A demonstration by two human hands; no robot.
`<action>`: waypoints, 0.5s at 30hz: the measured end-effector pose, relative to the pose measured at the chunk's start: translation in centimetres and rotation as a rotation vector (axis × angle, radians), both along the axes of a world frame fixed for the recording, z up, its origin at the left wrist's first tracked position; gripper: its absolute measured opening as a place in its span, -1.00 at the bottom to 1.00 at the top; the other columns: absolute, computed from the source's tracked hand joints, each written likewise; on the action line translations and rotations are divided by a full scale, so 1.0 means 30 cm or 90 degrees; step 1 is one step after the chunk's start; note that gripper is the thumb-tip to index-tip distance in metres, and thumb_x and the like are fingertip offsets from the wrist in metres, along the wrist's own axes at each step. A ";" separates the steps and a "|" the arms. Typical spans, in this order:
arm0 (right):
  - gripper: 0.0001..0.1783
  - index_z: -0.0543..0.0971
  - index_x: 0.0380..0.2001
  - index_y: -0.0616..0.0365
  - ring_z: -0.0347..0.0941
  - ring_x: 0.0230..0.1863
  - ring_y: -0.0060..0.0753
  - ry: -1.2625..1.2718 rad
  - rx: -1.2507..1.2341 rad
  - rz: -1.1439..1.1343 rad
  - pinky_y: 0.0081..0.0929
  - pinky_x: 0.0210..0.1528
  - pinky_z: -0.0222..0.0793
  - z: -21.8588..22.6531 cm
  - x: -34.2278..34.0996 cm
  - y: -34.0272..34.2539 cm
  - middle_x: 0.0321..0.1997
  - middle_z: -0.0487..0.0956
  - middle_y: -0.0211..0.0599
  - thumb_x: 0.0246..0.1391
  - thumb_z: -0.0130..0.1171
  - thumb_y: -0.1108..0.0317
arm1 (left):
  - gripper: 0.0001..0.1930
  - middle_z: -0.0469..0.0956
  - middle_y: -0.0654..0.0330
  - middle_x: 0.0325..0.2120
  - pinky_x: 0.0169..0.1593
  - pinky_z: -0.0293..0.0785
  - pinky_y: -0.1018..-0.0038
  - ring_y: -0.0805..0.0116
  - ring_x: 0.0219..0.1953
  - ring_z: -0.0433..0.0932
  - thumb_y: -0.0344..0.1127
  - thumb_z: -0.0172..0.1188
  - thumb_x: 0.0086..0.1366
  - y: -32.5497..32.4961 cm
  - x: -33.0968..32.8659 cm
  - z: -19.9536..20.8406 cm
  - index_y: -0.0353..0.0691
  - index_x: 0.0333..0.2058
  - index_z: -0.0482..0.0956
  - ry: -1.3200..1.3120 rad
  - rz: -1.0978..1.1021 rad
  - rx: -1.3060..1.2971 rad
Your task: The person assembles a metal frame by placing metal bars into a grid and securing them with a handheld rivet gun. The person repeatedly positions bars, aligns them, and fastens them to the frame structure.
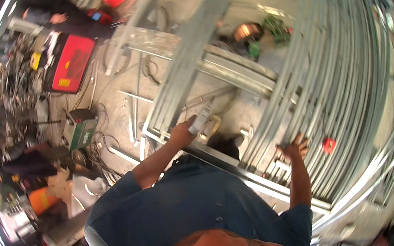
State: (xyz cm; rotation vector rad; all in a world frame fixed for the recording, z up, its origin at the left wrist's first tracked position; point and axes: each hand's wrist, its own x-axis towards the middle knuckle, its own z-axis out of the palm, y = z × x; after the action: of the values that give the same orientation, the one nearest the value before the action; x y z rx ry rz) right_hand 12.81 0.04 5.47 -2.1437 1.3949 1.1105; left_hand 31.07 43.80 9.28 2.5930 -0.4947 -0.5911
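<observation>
My left hand [183, 132] is closed around a white tube with a narrow tip [202, 117]. The tube is tilted, its tip pointing away from me, beside the left metal bars [175, 89]. With fingers spread, my right hand [296, 149] rests on the long parallel metal bars [332, 87] at the right. Just right of that hand, a small red block [328, 145] sits on the bars. Small pale metal pieces [280, 167] are grouped below the hand, near the frame's front rail [269, 182].
A thick crossbeam [237, 73] joins the two sides. Cables cross the floor around a green machine [79, 132] at the left. A red-topped case [73, 64] stands farther off, near another person [66, 12]. Beyond the crossbeam are an orange-and-dark rounded object [248, 31] and green items [276, 30].
</observation>
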 end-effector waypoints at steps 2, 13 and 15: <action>0.62 -0.63 0.48 -0.28 -0.66 0.57 0.48 -0.008 -0.024 0.006 0.40 0.49 -0.37 -0.011 -0.007 0.007 0.59 -0.70 0.05 -0.17 0.45 -0.39 | -0.26 0.67 -0.12 -0.22 -0.11 0.58 0.00 -0.17 -0.18 0.66 -0.13 0.29 0.14 -0.003 0.017 0.002 0.01 0.33 0.34 -0.010 0.004 0.006; 0.14 -0.10 0.53 -0.21 -0.90 0.50 0.53 -0.016 -0.008 0.121 0.44 0.49 -0.54 -0.070 -0.048 -0.026 0.54 -0.86 -0.13 0.09 0.09 -0.50 | -0.23 0.51 -0.08 0.12 0.02 0.56 0.06 -0.10 0.11 0.52 0.00 0.34 0.21 0.026 -0.098 0.021 -0.17 0.33 0.30 -0.093 0.079 -0.054; 0.11 -0.04 0.55 -0.19 -0.90 0.49 0.55 -0.031 -0.022 0.095 0.44 0.48 -0.55 -0.074 -0.069 -0.032 0.55 -0.86 -0.17 0.12 0.04 -0.51 | -0.22 0.46 -0.02 0.18 0.13 0.50 0.09 -0.09 0.17 0.46 -0.07 0.36 0.18 0.023 -0.132 0.017 -0.21 0.32 0.29 -0.122 0.091 -0.005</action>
State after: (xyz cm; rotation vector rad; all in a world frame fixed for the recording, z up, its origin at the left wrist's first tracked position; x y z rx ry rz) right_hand 10.73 -0.92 3.24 -2.3151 1.2589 1.0868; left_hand 27.13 44.50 9.80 2.6636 -0.3651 -0.2943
